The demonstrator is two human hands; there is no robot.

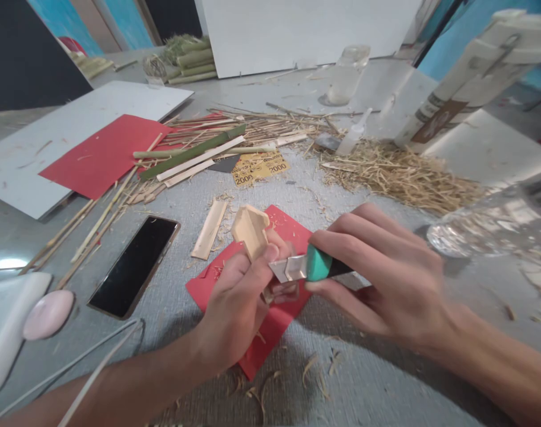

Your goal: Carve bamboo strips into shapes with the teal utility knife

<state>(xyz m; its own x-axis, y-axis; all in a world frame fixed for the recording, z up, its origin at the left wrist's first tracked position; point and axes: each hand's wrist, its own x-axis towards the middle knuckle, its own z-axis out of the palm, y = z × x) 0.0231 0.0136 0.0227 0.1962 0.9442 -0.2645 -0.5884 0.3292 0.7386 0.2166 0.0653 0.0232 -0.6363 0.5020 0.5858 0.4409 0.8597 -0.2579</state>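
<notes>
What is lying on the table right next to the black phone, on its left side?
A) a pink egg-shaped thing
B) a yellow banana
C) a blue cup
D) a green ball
A: a pink egg-shaped thing lies on the grey table just left of the black phone.

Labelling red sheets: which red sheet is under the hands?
The small red sheet in the near centre, under the left hand and right hand. The large red sheet lies far left, partly under bamboo strips.
</notes>
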